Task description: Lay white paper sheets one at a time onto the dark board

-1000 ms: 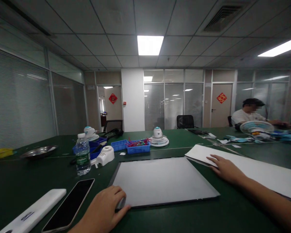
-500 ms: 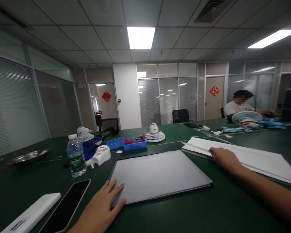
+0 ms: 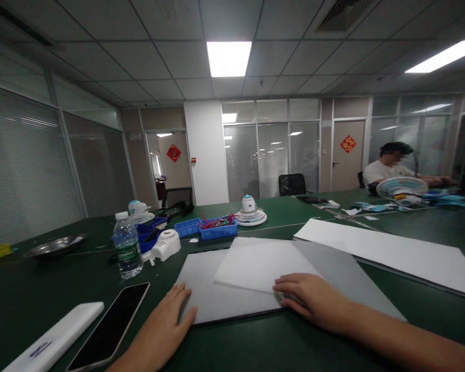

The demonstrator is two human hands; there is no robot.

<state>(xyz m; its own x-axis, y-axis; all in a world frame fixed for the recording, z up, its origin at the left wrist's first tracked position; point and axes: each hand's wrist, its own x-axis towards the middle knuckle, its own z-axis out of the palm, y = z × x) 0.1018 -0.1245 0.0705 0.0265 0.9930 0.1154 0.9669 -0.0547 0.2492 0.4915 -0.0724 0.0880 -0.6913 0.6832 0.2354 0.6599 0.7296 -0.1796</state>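
Note:
A flat pale panel (image 3: 201, 302) with a dark edge lies on the table before me. My left hand (image 3: 170, 312) is open, its fingers resting at the panel's left near corner. My right hand (image 3: 308, 299) grips the near edge of a thin translucent sheet (image 3: 259, 263); the thumb is partly under the hand. Askew over the panel, this sheet looks white where the two overlap and greyer past the panel's right side. Further right lies a stack of white sheets (image 3: 395, 253), partly beside the held sheet's far corner.
At left are a phone (image 3: 110, 328), a white slab (image 3: 54, 341), a water bottle (image 3: 127, 248) and a metal bowl (image 3: 56, 246). Blue trays (image 3: 219, 230), a white plastic housing (image 3: 166, 244) and a small fan (image 3: 250, 212) stand beyond. Someone (image 3: 389, 168) sits at far right.
My right hand has left the white stack and moved left, bringing the translucent sheet over the panel. The stack's lifted edge now lies flatter. My left hand stays at the panel's corner.

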